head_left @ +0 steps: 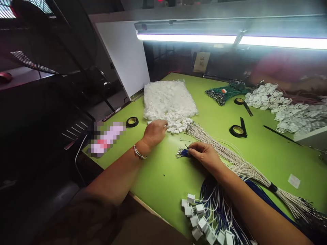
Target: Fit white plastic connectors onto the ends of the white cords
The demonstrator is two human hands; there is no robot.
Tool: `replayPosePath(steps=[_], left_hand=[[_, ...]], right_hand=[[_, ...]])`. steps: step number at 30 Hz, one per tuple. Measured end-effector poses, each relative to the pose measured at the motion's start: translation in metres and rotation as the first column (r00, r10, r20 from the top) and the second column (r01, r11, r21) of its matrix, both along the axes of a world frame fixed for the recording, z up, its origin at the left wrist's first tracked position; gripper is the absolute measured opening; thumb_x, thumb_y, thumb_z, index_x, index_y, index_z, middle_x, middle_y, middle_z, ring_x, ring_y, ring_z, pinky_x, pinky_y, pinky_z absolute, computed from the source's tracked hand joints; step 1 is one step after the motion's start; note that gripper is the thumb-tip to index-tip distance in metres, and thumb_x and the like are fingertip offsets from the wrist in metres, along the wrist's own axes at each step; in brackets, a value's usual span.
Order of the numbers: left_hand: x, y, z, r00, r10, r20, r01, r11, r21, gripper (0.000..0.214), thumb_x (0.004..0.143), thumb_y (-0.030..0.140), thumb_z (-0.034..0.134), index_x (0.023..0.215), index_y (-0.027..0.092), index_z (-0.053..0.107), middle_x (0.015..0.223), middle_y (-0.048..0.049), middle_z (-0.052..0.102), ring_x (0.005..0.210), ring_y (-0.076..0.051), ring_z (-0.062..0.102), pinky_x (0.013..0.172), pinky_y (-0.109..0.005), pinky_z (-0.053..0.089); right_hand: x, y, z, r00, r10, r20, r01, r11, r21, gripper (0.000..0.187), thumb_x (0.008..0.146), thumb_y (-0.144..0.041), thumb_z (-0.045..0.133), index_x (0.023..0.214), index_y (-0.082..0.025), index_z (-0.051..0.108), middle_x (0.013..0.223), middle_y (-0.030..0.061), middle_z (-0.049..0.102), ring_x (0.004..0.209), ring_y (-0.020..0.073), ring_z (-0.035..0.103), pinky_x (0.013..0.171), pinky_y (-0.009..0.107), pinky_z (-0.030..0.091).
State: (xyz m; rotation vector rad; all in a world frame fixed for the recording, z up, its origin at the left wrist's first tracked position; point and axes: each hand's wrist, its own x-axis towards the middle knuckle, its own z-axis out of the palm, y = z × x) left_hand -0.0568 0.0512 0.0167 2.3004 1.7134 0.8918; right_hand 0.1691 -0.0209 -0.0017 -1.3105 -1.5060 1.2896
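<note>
My left hand (155, 132) reaches to the edge of a pile of small white connector housings (176, 123). Its fingers are pinched together, with a small white housing seeming to show at the tips. My right hand (205, 154) is closed, thumb against forefinger, on a wire whose metal terminal sticks out past the fingertips. Just under that hand lie the terminal ends of a bundle of blue wires (183, 152). A long bundle of white wires (217, 144) runs behind it. Nearer me, wires with white housings fitted (203, 223) hang together at the table's front.
A clear bag of white housings (168, 97) lies behind the pile. Black tape rolls (132, 121) rest at left and right (237, 131). Green wires (227, 92) and a heap of white connectors (270, 97) occupy the back right. A lamp (186, 37) hangs above.
</note>
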Motion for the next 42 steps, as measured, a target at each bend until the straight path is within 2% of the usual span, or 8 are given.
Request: replayPosePath(steps=[3, 6, 10, 13, 20, 28, 34, 42], left_hand=[[0.011, -0.013, 0.009, 0.886, -0.009, 0.463, 0.063, 0.993, -0.101, 0.014, 0.077, 0.025, 0.061, 0.086, 0.016, 0.067, 0.078, -0.0057, 0.066, 0.073, -0.017, 0.061, 0.067, -0.03, 0.049], [0.03, -0.029, 0.006, 0.566, 0.096, 0.819, 0.371, 0.857, -0.357, 0.025, 0.071, 0.031, 0.07, 0.086, 0.012, 0.068, 0.068, -0.0034, 0.064, 0.064, -0.014, 0.062, 0.06, -0.026, 0.05], [0.052, -0.043, -0.009, 0.244, 0.326, 0.913, 0.629, 0.664, -0.405, 0.029, 0.059, 0.026, 0.082, 0.081, 0.01, 0.071, 0.075, -0.004, 0.068, 0.07, -0.011, 0.064, 0.077, -0.028, 0.051], [0.058, -0.046, -0.015, 0.175, 0.394, 0.902, 0.671, 0.623, -0.402, 0.029, 0.056, 0.022, 0.084, 0.079, 0.01, 0.072, 0.077, -0.0044, 0.069, 0.073, -0.011, 0.064, 0.083, -0.027, 0.049], [0.057, -0.047, -0.016, 0.213, 0.385, 0.898, 0.697, 0.584, -0.416, 0.028, 0.058, 0.023, 0.083, 0.08, 0.011, 0.072, 0.075, -0.0049, 0.069, 0.071, -0.011, 0.063, 0.079, -0.028, 0.048], [0.062, -0.051, -0.009, 0.407, 0.206, 0.89, 0.581, 0.693, -0.427, 0.024, 0.056, 0.024, 0.081, 0.07, 0.01, 0.068, 0.066, -0.0028, 0.066, 0.063, -0.01, 0.059, 0.067, -0.025, 0.047], [0.057, -0.053, -0.009, 0.501, 0.197, 0.842, 0.503, 0.725, -0.47, 0.022, 0.06, 0.026, 0.078, 0.073, 0.011, 0.068, 0.068, -0.0033, 0.067, 0.063, -0.011, 0.059, 0.064, -0.024, 0.047], [0.042, -0.046, -0.006, 0.644, -0.002, 0.765, 0.628, 0.573, -0.526, 0.016, 0.063, 0.024, 0.074, 0.069, 0.01, 0.067, 0.061, -0.0034, 0.065, 0.058, -0.01, 0.058, 0.058, -0.021, 0.045]], right_hand=[[0.002, 0.0, 0.003, 0.993, -0.065, -0.098, 0.061, 0.997, -0.052, 0.032, 0.066, -0.042, 0.069, 0.082, -0.015, 0.068, 0.064, 0.0, 0.061, 0.058, 0.011, 0.051, 0.056, 0.025, 0.042], [0.005, -0.001, 0.007, 0.988, -0.111, -0.108, 0.106, 0.993, -0.048, 0.031, 0.068, -0.044, 0.066, 0.078, -0.015, 0.067, 0.055, -0.0028, 0.053, 0.051, 0.0092, 0.044, 0.049, 0.023, 0.036], [0.005, -0.004, 0.01, 0.983, -0.182, -0.028, 0.184, 0.978, 0.096, 0.022, 0.071, -0.038, 0.062, 0.068, -0.016, 0.063, 0.057, -0.002, 0.053, 0.054, 0.0097, 0.043, 0.052, 0.023, 0.036], [0.002, -0.006, 0.009, 0.975, -0.209, 0.068, 0.191, 0.958, 0.213, 0.018, 0.072, -0.033, 0.059, 0.065, -0.017, 0.059, 0.055, -0.0026, 0.049, 0.052, 0.0095, 0.04, 0.05, 0.023, 0.034], [-0.001, -0.007, 0.002, 0.953, -0.215, 0.213, 0.132, 0.928, 0.347, 0.014, 0.074, -0.025, 0.052, 0.064, -0.018, 0.057, 0.053, -0.0041, 0.047, 0.05, 0.0082, 0.038, 0.05, 0.021, 0.033], [-0.003, -0.01, 0.003, 0.891, -0.233, 0.389, 0.064, 0.914, 0.401, 0.012, 0.07, -0.021, 0.052, 0.059, -0.018, 0.055, 0.05, -0.0039, 0.05, 0.047, 0.0081, 0.04, 0.049, 0.022, 0.032], [-0.002, -0.008, 0.006, 0.934, -0.162, 0.317, 0.088, 0.968, 0.235, 0.015, 0.071, -0.026, 0.053, 0.064, -0.017, 0.063, 0.054, -0.0009, 0.059, 0.05, 0.0104, 0.048, 0.051, 0.022, 0.037], [-0.006, -0.012, 0.006, 0.9, -0.016, 0.436, -0.088, 0.972, 0.217, 0.017, 0.069, -0.023, 0.052, 0.057, -0.017, 0.062, 0.048, -0.0034, 0.05, 0.048, 0.0085, 0.04, 0.047, 0.021, 0.031]])
